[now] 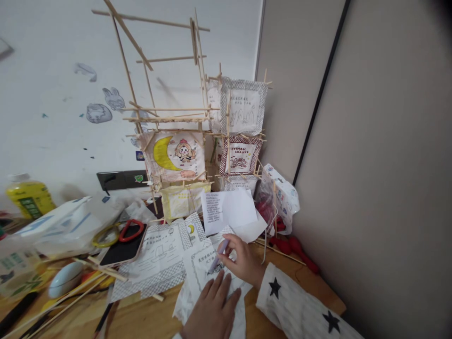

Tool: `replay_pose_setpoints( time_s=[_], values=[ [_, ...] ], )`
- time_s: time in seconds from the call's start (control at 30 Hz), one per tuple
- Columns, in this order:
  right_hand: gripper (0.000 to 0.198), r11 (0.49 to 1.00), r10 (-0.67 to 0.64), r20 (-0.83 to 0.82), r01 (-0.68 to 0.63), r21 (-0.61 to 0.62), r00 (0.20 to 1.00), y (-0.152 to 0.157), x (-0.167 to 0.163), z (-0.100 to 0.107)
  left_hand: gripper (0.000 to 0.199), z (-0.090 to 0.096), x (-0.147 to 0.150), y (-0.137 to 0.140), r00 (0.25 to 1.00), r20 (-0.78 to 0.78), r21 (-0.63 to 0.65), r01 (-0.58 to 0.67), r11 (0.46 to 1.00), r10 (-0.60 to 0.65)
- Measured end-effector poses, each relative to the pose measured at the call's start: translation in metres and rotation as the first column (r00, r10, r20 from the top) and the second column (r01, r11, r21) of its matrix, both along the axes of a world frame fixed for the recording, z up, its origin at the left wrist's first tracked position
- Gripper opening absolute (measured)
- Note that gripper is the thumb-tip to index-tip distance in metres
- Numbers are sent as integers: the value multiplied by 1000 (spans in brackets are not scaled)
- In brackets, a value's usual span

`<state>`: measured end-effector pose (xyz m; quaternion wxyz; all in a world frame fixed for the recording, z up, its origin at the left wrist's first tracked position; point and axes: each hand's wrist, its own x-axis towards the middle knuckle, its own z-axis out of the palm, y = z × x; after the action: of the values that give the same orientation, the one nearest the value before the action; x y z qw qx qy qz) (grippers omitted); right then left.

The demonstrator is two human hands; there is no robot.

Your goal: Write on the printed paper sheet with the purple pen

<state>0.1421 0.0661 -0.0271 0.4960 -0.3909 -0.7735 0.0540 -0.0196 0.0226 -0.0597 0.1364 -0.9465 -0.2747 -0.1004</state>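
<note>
Between the fingers of my right hand (242, 259) is a purple-grey pen or marker (218, 255), its lower end down at a drawing. That drawing is on a thin white paper sheet (197, 270) with handwritten characters near its top. My left hand (212, 308) lies flat on the same sheet, fingers stretched out, just below the pen. To the left is another drawn sheet (164, 252) with sailboats and a crosshatched border. Behind my right hand a white page with handwriting (229, 212) leans against a wooden stick frame.
The stick frame (169, 120) carries several drawn panels, including one with a yellow moon (165, 153). Left on the wooden table (141, 315) are scissors (131, 230), a phone (122, 252), a pale blue mouse (66, 279), loose sticks and a yellow bottle (31, 197). A grey panel rises at right.
</note>
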Motion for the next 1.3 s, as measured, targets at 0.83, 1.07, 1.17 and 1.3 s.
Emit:
replay_pose_setpoints(
  time_s=[0.83, 1.07, 1.17, 1.3],
  values=[
    [43, 999, -1, 6, 2, -52, 1000, -1, -1, 2, 57, 6, 1, 0, 998, -59, 29, 5, 1000, -4],
    [45, 999, 8, -11, -8, -50, 1000, 1, 1, -4, 56, -1, -1, 1, 999, 17, 37, 28, 999, -28],
    [45, 998, 1, -5, -1, -58, 1000, 2, 1, -6, 56, -4, -2, 2, 998, 52, 41, 31, 999, -33],
    [44, 999, 3, -22, -5, -49, 1000, 1, 1, -5, 56, -5, -2, 2, 999, 39, 45, 33, 998, -35]
  ],
)
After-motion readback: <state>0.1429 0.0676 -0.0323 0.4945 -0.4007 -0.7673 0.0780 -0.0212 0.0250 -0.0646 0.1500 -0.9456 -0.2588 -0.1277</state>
